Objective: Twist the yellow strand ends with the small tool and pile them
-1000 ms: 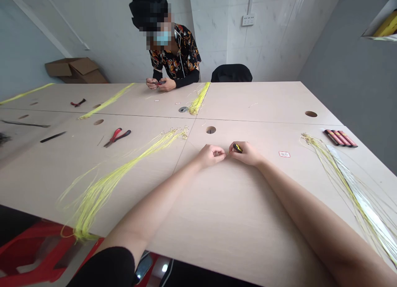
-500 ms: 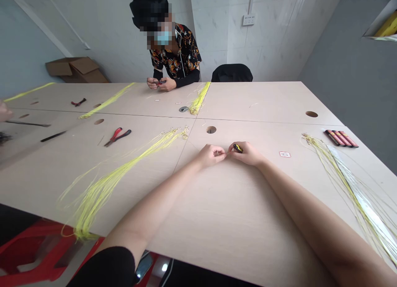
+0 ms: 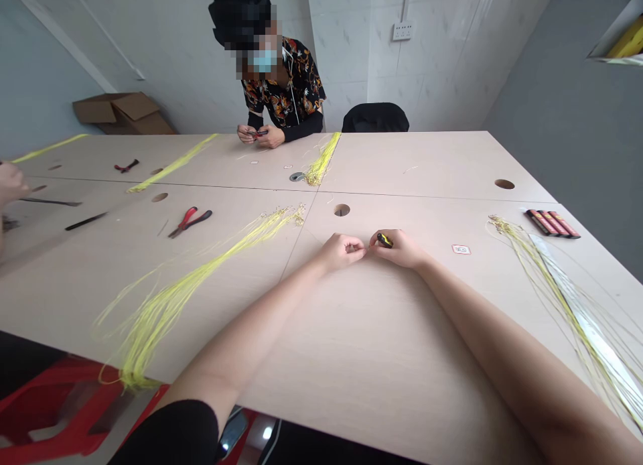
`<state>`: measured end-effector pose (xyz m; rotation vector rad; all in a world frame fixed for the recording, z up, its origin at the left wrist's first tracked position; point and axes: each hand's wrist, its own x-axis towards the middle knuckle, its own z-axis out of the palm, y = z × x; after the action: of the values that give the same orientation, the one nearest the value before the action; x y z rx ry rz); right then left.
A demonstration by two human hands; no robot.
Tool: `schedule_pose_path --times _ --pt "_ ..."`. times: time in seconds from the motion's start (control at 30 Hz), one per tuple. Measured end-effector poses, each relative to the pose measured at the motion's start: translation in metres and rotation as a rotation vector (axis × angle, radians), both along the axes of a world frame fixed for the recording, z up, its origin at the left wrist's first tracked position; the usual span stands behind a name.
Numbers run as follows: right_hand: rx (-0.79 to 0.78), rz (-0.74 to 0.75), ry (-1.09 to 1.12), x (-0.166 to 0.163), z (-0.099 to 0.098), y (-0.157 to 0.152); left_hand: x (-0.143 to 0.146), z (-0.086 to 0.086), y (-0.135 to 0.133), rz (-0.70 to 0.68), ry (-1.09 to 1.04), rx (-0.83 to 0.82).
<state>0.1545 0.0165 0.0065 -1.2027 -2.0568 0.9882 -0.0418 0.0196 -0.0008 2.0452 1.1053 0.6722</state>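
Both my hands rest on the light wooden table [image 3: 382, 344], knuckles almost meeting near its middle. My left hand [image 3: 341, 249] is curled into a pinch on something too small to make out. My right hand [image 3: 399, 247] is closed round a small black and yellow tool [image 3: 384, 240], whose tip points at the left fingers. A long bundle of yellow wires [image 3: 201, 277] lies to the left of my left arm. Another yellow wire bundle [image 3: 557, 297] lies along the right edge.
Red-handled pliers [image 3: 189, 221] lie left of centre, with dark red sticks [image 3: 551, 223] at the far right. Across the table a person in a patterned shirt [image 3: 281, 90] works with both hands. Another person's hand [image 3: 10, 183] shows at the left edge. Cable holes [image 3: 341, 210] dot the table.
My hands have stayed almost still. The other person's hand at the left edge has come further into view.
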Motion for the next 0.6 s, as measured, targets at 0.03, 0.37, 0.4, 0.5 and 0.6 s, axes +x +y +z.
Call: schedule_pose_path --times 0.03,0.37,0.4,0.5,0.6 --pt "-0.002 0.001 0.001 0.0000 -0.0005 0.0002 0.0000 0.0003 -0.0001 -0.001 0.001 0.003" --pt "0.014 -0.002 -0.012 -0.0012 0.0003 -0.0003 0.0007 0.0021 -0.0012 0.001 0.012 0.013" --pt "0.017 0.000 -0.010 -0.0012 0.0005 -0.0005 0.0007 0.0023 -0.0013 0.001 0.013 0.015" --pt "0.023 0.006 -0.007 -0.0010 0.0000 -0.0004 0.0007 0.0026 -0.0013 -0.002 0.015 0.019" --pt "0.023 0.005 -0.007 -0.0008 -0.0013 0.0003 0.0005 0.0024 -0.0011 -0.005 0.015 0.021"
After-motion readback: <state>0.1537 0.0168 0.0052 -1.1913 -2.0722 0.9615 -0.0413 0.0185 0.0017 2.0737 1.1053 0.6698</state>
